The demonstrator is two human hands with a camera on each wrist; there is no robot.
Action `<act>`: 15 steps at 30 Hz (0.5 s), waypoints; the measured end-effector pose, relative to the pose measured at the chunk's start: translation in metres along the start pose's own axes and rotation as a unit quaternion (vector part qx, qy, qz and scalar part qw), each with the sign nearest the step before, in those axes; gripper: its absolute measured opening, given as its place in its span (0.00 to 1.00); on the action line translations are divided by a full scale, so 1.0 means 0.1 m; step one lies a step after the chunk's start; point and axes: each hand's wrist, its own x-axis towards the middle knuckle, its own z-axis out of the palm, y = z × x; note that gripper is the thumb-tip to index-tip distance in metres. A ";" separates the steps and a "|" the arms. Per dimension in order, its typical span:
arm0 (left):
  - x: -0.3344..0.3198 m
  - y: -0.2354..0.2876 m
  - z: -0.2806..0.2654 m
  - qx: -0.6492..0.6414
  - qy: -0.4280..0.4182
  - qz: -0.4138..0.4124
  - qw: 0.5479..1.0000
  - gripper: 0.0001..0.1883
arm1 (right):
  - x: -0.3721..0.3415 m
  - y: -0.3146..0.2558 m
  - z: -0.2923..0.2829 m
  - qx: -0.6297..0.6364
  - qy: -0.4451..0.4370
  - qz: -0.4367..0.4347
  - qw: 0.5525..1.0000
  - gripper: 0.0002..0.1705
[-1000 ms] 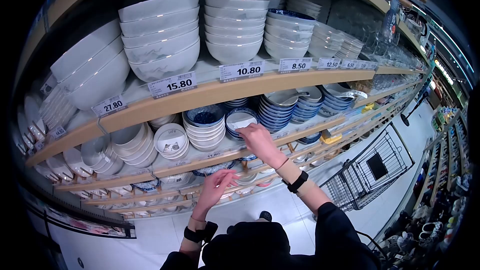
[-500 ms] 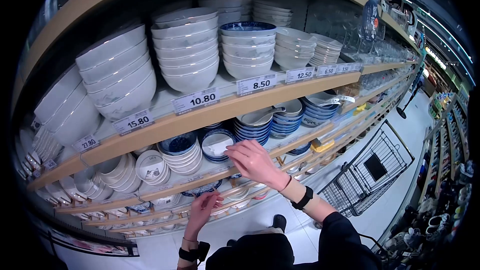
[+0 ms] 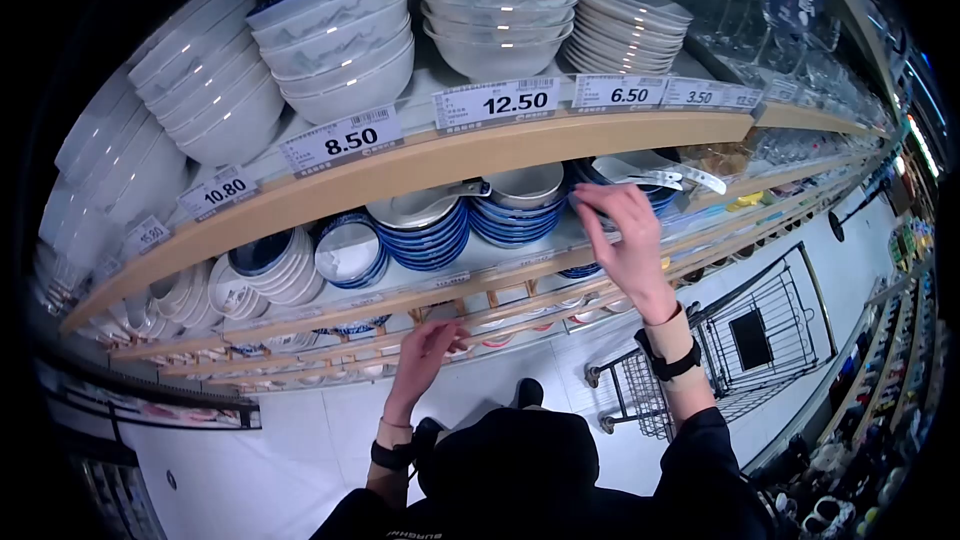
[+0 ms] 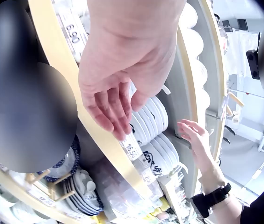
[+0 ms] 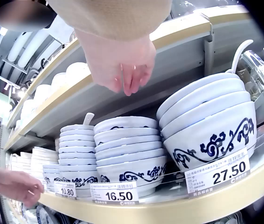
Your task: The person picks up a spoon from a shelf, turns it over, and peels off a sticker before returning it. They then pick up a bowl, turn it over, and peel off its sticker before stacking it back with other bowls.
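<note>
Watching remotely, I see the right hand point(image 3: 628, 240) near the bowls point(image 5: 131, 149), fingers loosely bent, gripping nothing; the left hand point(image 3: 425, 358) hangs slack, also empty. The bowls sit nested on the shelf point(image 5: 169, 212) behind price tags point(image 5: 115, 193), probably to save space.
</note>
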 end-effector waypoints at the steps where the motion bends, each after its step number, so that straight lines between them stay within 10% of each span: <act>1: 0.12 0.07 0.20 -0.016 -0.008 0.009 1.000 0.13 | 0.05 0.06 -0.04 0.016 -0.004 0.020 1.000 0.11; 15: 0.31 0.30 0.93 -0.019 0.104 0.068 0.992 0.13 | 0.51 -0.02 0.74 0.127 -0.131 -0.192 0.964 0.19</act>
